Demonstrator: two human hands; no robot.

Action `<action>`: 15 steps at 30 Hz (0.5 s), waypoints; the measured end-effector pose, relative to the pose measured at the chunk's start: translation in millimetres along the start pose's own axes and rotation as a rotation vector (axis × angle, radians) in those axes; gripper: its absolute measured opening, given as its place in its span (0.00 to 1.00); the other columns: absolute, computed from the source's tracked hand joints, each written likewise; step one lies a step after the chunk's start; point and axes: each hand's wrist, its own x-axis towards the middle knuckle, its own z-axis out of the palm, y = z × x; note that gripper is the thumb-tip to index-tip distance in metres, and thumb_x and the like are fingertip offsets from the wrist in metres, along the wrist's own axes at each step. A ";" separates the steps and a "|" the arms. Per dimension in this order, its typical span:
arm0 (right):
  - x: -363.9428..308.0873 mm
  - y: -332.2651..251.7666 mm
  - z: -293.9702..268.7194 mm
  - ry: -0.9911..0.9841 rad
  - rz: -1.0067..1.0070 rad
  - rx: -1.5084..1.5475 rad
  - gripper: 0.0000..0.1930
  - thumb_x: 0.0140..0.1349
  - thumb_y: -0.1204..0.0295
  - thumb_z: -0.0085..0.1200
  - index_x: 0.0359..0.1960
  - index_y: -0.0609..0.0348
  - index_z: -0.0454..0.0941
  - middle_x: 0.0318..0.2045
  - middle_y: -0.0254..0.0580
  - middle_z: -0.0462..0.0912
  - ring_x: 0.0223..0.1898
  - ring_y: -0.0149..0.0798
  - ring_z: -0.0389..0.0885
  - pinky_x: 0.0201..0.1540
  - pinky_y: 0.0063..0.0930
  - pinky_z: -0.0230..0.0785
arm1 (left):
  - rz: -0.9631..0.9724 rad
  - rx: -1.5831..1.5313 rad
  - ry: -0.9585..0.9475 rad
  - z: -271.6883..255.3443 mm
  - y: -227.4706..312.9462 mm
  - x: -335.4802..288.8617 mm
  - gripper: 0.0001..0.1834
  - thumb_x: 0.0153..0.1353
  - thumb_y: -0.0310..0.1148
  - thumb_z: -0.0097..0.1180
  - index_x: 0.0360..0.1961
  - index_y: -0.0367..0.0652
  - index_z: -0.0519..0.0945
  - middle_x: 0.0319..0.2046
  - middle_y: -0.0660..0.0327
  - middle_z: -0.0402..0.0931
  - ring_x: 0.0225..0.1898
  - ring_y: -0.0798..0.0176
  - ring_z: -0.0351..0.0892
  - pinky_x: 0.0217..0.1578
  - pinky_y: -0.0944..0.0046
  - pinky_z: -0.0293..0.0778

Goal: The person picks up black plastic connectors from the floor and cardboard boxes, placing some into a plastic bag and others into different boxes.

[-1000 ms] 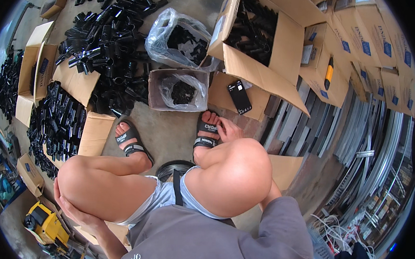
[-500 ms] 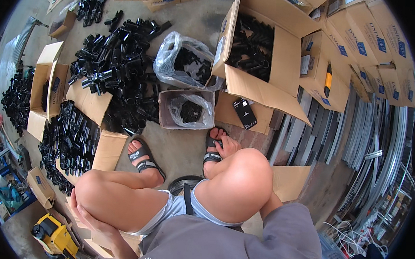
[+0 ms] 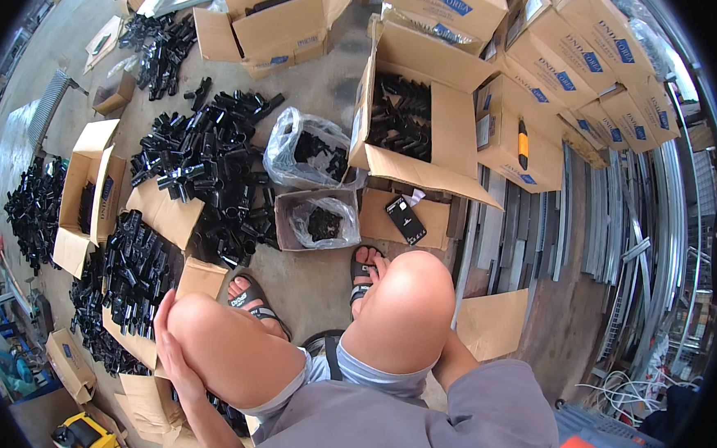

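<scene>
Seated person and surroundings, seen from above. The left hand [image 3: 176,352] lies along the outer side of the bent left knee [image 3: 204,329], palm against the skin, fingers extended and close together; it has hold of no object. The right hand [image 3: 381,268] shows only in part beyond the right knee [image 3: 412,289], its fingers at the right sandal [image 3: 360,291], a black open-toed slide; how far it is open, and whether it grips anything, cannot be told. Just ahead of this foot stands a small open carton [image 3: 291,230] with a clear plastic liner [image 3: 347,230] and small black pieces [image 3: 324,224] inside. Behind it is a clear plastic bag [image 3: 279,155], likewise containing small black parts. To the left, a heap of black tubular fittings [image 3: 207,153] spreads over the concrete floor [image 3: 278,270]; more lie near the left knee, among opened cardboard flaps [image 3: 170,214]. Right of the lined carton, a black smartphone [image 3: 408,221] rests on flat cardboard [image 3: 433,233]. Beyond it, a large open carton [image 3: 453,119] holds further fittings. A yellow-and-black utility knife [image 3: 522,145] lies on a closed carton [image 3: 547,163], near long metal profiles [image 3: 567,216].
</scene>
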 end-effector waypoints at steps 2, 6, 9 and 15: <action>-3.7 5.8 1.1 0.022 0.061 -0.012 0.20 0.67 0.61 0.60 0.56 0.54 0.73 0.45 0.57 0.85 0.45 0.61 0.85 0.46 0.53 0.78 | -0.080 -0.234 -0.166 -3.6 -16.1 27.0 0.39 0.78 0.58 0.36 0.74 0.36 0.66 0.71 0.46 0.67 0.73 0.49 0.65 0.73 0.50 0.59; -6.4 16.2 6.4 0.049 0.157 -0.026 0.20 0.67 0.60 0.59 0.56 0.54 0.72 0.45 0.57 0.85 0.46 0.62 0.85 0.47 0.54 0.78 | -0.217 -0.319 -0.288 -16.2 -116.8 111.0 0.36 0.79 0.57 0.39 0.71 0.38 0.70 0.69 0.46 0.70 0.72 0.50 0.67 0.72 0.51 0.61; -19.0 40.0 10.3 0.105 0.272 -0.052 0.21 0.67 0.60 0.59 0.56 0.54 0.72 0.46 0.58 0.86 0.47 0.63 0.85 0.47 0.54 0.77 | -0.331 -0.158 -0.356 13.5 -155.0 103.2 0.33 0.79 0.56 0.41 0.69 0.39 0.73 0.67 0.47 0.72 0.69 0.51 0.69 0.70 0.53 0.64; -26.8 66.5 19.7 0.142 0.406 -0.035 0.21 0.67 0.59 0.58 0.56 0.54 0.71 0.46 0.59 0.86 0.48 0.64 0.85 0.48 0.56 0.77 | -0.437 -0.136 -0.469 42.8 -168.4 59.3 0.31 0.79 0.55 0.41 0.65 0.38 0.74 0.61 0.48 0.74 0.63 0.52 0.72 0.64 0.54 0.67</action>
